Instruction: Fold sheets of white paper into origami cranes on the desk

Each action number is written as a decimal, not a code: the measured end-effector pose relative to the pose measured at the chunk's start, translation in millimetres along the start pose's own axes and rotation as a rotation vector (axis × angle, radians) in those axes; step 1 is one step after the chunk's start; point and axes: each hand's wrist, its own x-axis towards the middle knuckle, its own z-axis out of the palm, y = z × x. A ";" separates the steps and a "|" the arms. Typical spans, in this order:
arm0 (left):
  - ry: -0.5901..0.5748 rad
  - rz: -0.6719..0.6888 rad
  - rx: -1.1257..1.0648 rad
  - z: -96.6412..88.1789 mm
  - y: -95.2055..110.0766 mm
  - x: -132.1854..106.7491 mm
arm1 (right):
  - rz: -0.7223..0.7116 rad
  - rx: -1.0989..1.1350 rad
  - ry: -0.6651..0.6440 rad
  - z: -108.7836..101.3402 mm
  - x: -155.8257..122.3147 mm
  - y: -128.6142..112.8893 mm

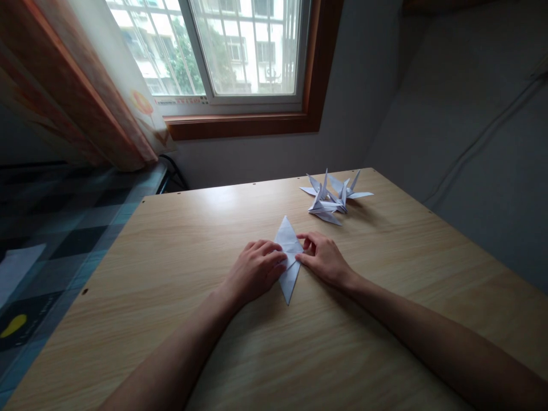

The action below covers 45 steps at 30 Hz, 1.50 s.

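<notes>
A white sheet of paper folded into a long diamond (290,237) lies on the wooden table, one point toward the window and one toward me. My left hand (257,267) rests over its left side, with fingertips pressing on the paper near the middle. At the right corner, my right hand (323,257) pinches the paper's edge between thumb and curled fingers. Creases run across the diamond's middle. Its left corner is hidden under my left fingers.
Several folded white paper cranes (327,205) stand together near the table's far right edge. The light wooden table (171,245) has a window (252,51) behind it. On the left are a checked cloth (77,248) and an orange curtain (81,80).
</notes>
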 end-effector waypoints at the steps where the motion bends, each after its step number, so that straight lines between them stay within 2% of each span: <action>1: -0.009 -0.004 0.004 -0.2 0.0 0.1 | 0.010 0.038 0.005 0.0 0.0 0.4; 10: -0.037 -0.018 0.006 -1.5 0.3 0.3 | -0.125 0.036 0.014 1.1 -2.9 -0.5; 15: -0.029 -0.019 0.011 -2.0 1.6 1.1 | -0.095 0.001 0.027 1.5 -2.0 -1.1; 45: -0.040 -0.033 -0.010 -1.9 0.7 1.1 | -0.185 -0.105 -0.002 2.8 -4.0 4.0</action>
